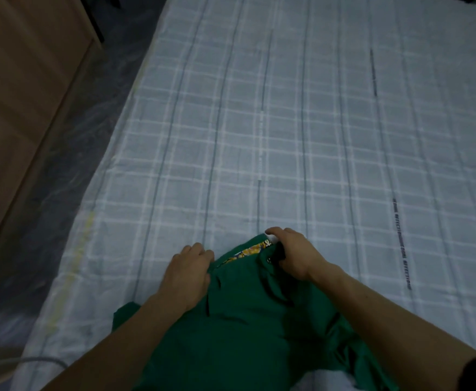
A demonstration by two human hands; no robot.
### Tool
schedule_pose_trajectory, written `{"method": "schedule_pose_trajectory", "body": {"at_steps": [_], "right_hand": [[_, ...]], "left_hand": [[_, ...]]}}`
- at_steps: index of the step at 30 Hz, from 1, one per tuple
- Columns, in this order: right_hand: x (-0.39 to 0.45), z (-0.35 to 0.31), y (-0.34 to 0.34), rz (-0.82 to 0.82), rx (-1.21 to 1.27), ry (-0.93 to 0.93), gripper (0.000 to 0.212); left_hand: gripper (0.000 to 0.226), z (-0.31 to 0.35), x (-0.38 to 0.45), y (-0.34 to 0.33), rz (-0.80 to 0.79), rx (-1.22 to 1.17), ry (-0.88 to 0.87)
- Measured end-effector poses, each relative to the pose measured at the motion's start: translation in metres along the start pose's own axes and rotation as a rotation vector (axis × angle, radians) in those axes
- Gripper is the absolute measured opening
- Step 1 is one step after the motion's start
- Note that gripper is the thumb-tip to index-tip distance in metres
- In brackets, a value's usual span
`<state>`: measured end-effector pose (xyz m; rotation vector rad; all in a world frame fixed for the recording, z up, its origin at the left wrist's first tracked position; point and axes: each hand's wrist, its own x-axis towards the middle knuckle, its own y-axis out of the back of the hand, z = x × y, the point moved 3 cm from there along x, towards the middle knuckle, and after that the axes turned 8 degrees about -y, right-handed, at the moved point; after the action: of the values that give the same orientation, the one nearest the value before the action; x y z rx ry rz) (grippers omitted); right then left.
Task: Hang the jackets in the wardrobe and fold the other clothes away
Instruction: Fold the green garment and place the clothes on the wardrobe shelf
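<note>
My left hand (187,273) and right hand (290,256) each grip the green garment (248,328), its waistband between them, on the checked bed (316,136).

Dim, bluish, even light with faint shadows, soft blur throughout, wide-angle bending and darkening at the corners.
</note>
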<state>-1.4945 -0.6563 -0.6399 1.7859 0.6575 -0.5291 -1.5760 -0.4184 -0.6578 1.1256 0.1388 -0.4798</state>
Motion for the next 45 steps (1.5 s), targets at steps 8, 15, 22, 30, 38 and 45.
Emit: {"method": "schedule_pose_trajectory", "body": {"at_steps": [8, 15, 22, 30, 38, 45], "right_hand": [[-0.045, 0.009, 0.038, 0.030, 0.073, 0.158, 0.033], [-0.117, 0.017, 0.091, 0.043, 0.287, 0.187, 0.037], [-0.209, 0.010, 0.158, 0.141, 0.283, 0.452, 0.074], [-0.315, 0.031, 0.227, 0.436, 0.117, 0.550, 0.021], [-0.407, 0.058, 0.271, 0.709, 0.000, 0.711, 0.022], [-0.460, 0.073, 0.281, 0.731, -0.051, 0.506, 0.030]], "left_hand": [[0.005, 0.026, -0.011, 0.048, 0.088, -0.119, -0.071], [0.013, 0.078, -0.021, 0.124, 0.294, -0.086, -0.180], [0.018, 0.154, -0.057, 0.219, 0.505, 0.022, -0.302], [0.021, 0.267, -0.126, 0.305, 0.662, 0.193, -0.400], [0.019, 0.347, -0.193, 0.348, 0.805, 0.349, -0.427], [0.017, 0.377, -0.228, 0.374, 0.878, 0.436, -0.441]]}}
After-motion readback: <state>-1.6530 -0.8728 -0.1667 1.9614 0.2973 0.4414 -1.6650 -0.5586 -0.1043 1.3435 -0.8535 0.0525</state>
